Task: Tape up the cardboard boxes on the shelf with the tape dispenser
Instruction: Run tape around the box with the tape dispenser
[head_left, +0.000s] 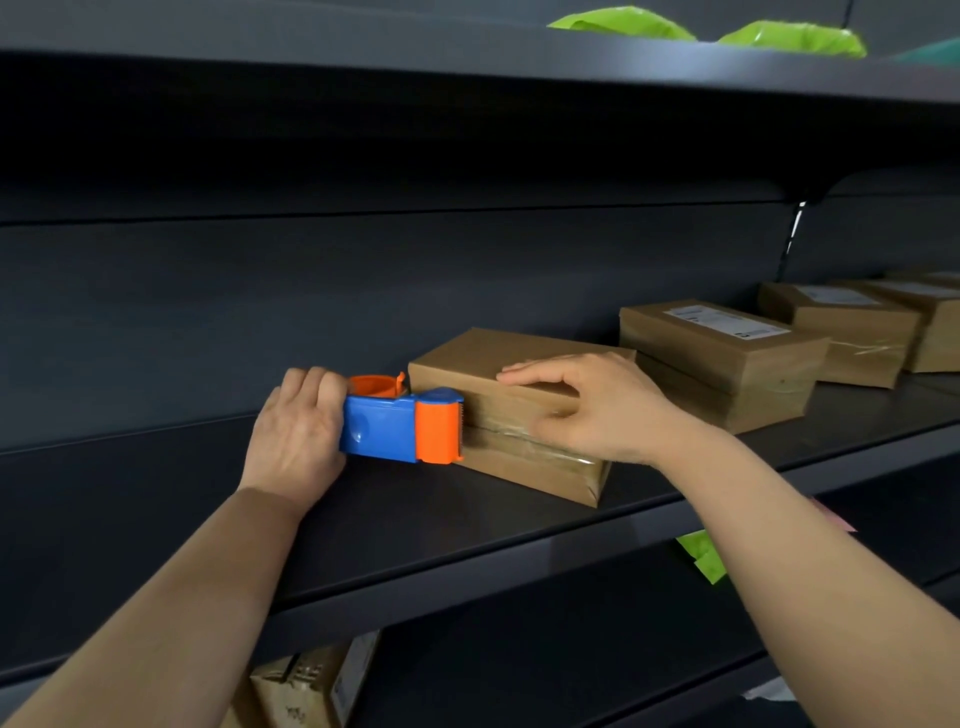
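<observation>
On shelf (156, 499), left hand (297, 432) grips tape dispenser (397, 427) against box (470, 361), right hand (597, 410) flat atop

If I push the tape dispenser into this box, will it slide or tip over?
Likelier to slide than tip: the box is low and wide, flat on a smooth shelf. Your right hand pressing on its top should hold it steady.

Matt cardboard box (498, 415), glossy plastic tape dispenser (400, 423), matt shelf (415, 519)
</observation>
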